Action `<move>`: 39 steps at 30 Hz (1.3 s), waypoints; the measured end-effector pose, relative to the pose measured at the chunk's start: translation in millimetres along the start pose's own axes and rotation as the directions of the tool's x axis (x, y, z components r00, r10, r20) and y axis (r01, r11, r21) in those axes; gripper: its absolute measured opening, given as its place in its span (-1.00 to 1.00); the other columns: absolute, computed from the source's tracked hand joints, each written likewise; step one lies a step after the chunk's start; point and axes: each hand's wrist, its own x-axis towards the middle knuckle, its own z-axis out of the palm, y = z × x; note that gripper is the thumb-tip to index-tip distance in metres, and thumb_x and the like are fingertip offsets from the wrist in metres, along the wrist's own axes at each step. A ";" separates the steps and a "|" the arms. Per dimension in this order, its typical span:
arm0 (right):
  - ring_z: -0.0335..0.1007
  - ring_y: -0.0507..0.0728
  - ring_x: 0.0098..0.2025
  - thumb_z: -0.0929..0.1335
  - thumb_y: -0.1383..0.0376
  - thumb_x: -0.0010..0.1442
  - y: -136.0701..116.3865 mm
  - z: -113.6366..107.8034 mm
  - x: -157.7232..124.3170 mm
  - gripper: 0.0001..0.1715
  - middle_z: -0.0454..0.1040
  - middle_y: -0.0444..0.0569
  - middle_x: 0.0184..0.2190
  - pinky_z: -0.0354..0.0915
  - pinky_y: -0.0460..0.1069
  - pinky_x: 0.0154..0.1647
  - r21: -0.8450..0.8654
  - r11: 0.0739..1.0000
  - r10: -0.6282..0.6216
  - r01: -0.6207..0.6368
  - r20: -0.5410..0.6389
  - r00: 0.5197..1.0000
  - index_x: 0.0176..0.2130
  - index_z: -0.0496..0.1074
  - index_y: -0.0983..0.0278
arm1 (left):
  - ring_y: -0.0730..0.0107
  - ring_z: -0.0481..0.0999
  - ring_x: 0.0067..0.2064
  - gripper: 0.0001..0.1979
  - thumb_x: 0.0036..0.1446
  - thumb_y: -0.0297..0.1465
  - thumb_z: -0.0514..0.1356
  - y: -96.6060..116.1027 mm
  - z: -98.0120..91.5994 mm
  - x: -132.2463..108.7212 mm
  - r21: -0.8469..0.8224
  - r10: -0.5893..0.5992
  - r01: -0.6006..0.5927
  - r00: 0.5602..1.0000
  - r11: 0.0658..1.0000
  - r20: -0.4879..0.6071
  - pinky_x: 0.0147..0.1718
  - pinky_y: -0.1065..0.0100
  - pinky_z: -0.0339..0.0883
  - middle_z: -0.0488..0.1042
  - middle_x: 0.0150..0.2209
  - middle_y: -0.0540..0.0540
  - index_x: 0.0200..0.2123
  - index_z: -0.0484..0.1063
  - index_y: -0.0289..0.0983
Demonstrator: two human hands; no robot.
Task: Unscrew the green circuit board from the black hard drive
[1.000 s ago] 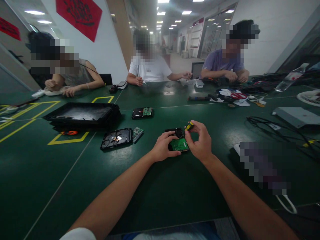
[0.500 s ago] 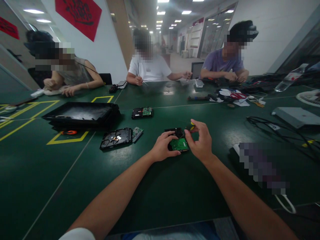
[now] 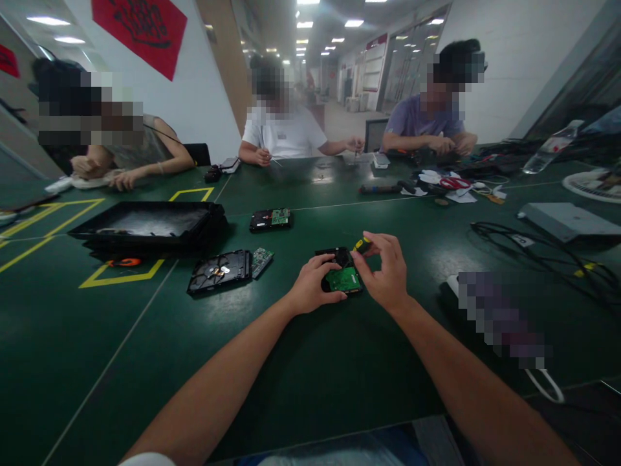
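A hard drive with a green circuit board [image 3: 345, 279] lies on the green table in front of me, board side up. My left hand [image 3: 314, 285] grips its left side, thumb at the near edge and fingers over the far part. In my right hand [image 3: 387, 268] a yellow and black screwdriver [image 3: 361, 245] is pinched between thumb and fingers, over the drive's right side. Its tip is too small to make out. Left of my hands rest an opened black drive [image 3: 220, 272] and a loose circuit board [image 3: 262, 262]. Another hard drive [image 3: 270, 219] lies farther back.
Black trays [image 3: 150, 223] are stacked at the left, an orange-handled tool [image 3: 125, 262] beside them. On the right are black cables [image 3: 524, 243], a grey box [image 3: 567, 222] and a blurred-out long object [image 3: 499, 320]. Three people sit across the table, near a plastic bottle [image 3: 552, 149].
The screwdriver's yellow part shows more plainly, as my right fingers have shifted slightly around it. My left hand keeps its grip on the drive. The whole view has moved a little.
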 end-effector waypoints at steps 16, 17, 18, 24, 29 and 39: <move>0.56 0.25 0.06 0.34 0.26 0.42 3.8 4.3 -4.6 -0.41 0.46 0.12 0.20 0.59 0.23 0.04 0.063 0.995 0.073 -0.076 0.058 0.996 0.37 0.23 0.08 | -0.13 0.28 0.41 -0.32 0.02 -0.11 0.51 0.1 0.0 0.3 -0.018 0.007 -0.007 1.000 1.000 -0.014 0.36 -0.18 0.20 0.32 0.37 -0.23 0.19 0.47 -0.10; 0.56 0.25 0.06 0.33 0.26 0.42 4.2 4.9 -5.0 -0.40 0.45 0.12 0.20 0.59 0.23 0.05 0.066 0.994 0.085 -0.089 0.056 0.995 0.38 0.21 0.08 | -0.13 0.29 0.41 -0.32 0.02 -0.12 0.51 0.4 0.4 0.9 -0.020 0.001 -0.002 1.000 1.000 -0.018 0.36 -0.18 0.20 0.33 0.37 -0.23 0.19 0.47 -0.10; 0.56 0.25 0.06 0.34 0.25 0.42 4.5 5.4 -5.2 -0.40 0.46 0.12 0.20 0.59 0.23 0.04 0.064 0.993 0.093 -0.096 0.048 0.995 0.38 0.21 0.08 | -0.13 0.29 0.40 -0.33 0.01 -0.12 0.51 0.7 0.9 1.4 -0.021 -0.006 0.005 1.000 1.000 -0.025 0.36 -0.19 0.20 0.33 0.37 -0.23 0.18 0.47 -0.10; 0.56 0.23 -0.02 0.39 0.21 0.40 5.5 5.0 -3.5 -0.41 0.48 0.09 0.11 0.61 0.22 -0.03 0.020 0.996 0.081 -0.081 0.031 0.996 0.35 0.27 0.07 | -0.15 0.30 0.40 -0.33 0.01 -0.12 0.52 2.5 1.7 2.9 -0.011 -0.014 0.014 0.999 1.000 -0.044 0.36 -0.18 0.20 0.33 0.37 -0.23 0.18 0.48 -0.12; 0.59 0.24 -0.01 0.33 0.23 0.44 8.9 7.7 -5.2 -0.35 0.47 0.15 0.19 0.60 0.24 0.04 0.069 0.990 0.120 -0.123 0.048 0.992 0.42 0.15 0.11 | -0.15 0.29 0.41 -0.33 0.02 -0.11 0.51 3.8 0.9 2.0 -0.019 -0.012 0.011 0.999 1.000 -0.045 0.37 -0.17 0.19 0.33 0.37 -0.24 0.18 0.48 -0.13; 0.59 0.22 -0.01 0.36 0.22 0.41 11.8 7.9 -6.4 -0.36 0.49 0.12 0.18 0.60 0.20 0.01 0.080 0.989 0.126 -0.128 0.025 0.992 0.39 0.18 0.10 | -0.16 0.27 0.42 -0.31 0.02 -0.08 0.51 0.2 2.3 2.3 -0.019 -0.027 0.026 0.999 0.999 -0.033 0.37 -0.18 0.18 0.31 0.38 -0.24 0.19 0.47 -0.11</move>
